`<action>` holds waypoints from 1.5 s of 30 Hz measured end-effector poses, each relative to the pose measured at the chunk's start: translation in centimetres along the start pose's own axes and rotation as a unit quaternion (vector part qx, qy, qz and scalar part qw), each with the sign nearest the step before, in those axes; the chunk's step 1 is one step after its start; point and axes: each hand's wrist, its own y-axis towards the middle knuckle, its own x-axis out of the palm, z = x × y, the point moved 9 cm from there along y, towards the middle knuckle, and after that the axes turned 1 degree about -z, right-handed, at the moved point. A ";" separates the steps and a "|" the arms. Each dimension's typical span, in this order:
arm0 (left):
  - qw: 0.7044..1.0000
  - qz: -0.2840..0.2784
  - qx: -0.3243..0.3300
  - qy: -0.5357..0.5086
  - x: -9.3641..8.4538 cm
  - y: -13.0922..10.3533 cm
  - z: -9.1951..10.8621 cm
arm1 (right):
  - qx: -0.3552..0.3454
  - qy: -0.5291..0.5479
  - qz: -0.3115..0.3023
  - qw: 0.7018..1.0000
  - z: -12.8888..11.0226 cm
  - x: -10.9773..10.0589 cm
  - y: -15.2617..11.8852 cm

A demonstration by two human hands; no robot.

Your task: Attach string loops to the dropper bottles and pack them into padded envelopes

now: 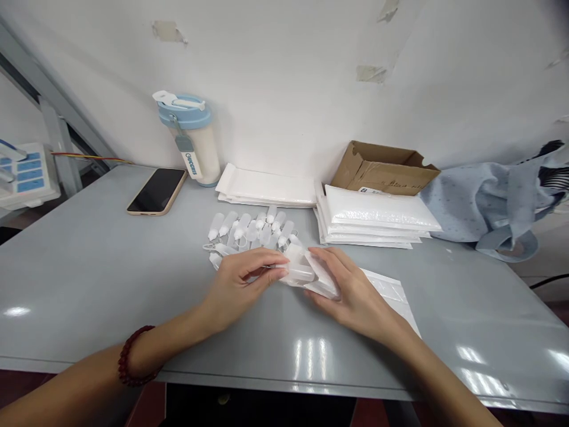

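My left hand point(249, 279) pinches the end of a small translucent squeeze bottle point(299, 272), which lies at the mouth of a white padded envelope point(324, 283). Around that envelope my right hand point(347, 284) is closed, thumb below and fingers above, with the opening turned to the left. The bottle's far end sits partly inside the envelope. Just beyond my left hand lies a loose cluster of small squeeze bottles point(242, 225) with white caps. A flat white envelope point(395, 293) rests on the table under my right wrist.
On the grey table point(89, 284), several padded envelopes point(377, 210) are stacked at the right, before an open cardboard box point(386, 172). Flat white envelopes point(267, 187) lie by the wall. A phone point(157, 191), a tumbler point(191, 139) and a light-blue cloth bag point(471, 201) are also there.
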 end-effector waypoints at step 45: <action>0.937 -0.268 0.178 0.133 5.0 -1.9 1.6 | 0.023 -0.043 0.098 0.994 2.6 -2.2 0.2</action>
